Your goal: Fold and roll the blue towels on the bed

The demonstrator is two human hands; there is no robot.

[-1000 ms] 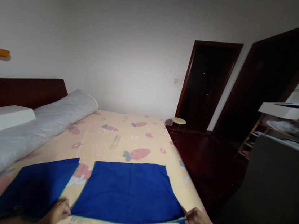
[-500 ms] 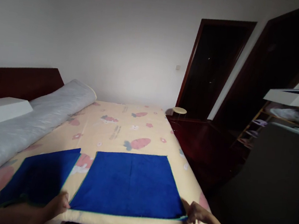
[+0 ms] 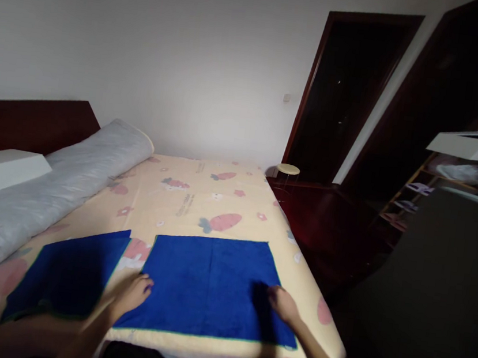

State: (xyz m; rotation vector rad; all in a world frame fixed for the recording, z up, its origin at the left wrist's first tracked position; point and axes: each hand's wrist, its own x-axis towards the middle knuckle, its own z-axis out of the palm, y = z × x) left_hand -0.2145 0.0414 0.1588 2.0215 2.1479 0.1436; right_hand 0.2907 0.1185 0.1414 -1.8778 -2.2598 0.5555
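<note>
A blue cloth [image 3: 208, 291] with a green edge lies flat on the bed near its front edge. My left hand [image 3: 134, 294] is over the cloth's left side, fingers curled loosely and apart, holding nothing. Over the right side is my right hand [image 3: 285, 305], its fingers bent, casting a shadow on the cloth; whether its fingertips touch the fabric is unclear. A second blue cloth [image 3: 71, 269] lies to the left, partly in shadow, with its near edge uneven.
The bed [image 3: 204, 180] has a patterned sheet. A rolled grey mattress [image 3: 73, 182] and a white box [image 3: 5, 170] lie at the left. Beyond the bed's right side stand a round stool [image 3: 288, 169], a shelf [image 3: 411, 191] and a dark panel [image 3: 416, 294].
Both hands have let go of the cloth's near corners and moved forward and inward over it. The near right corner now lies flatter. The view has tilted slightly downward.
</note>
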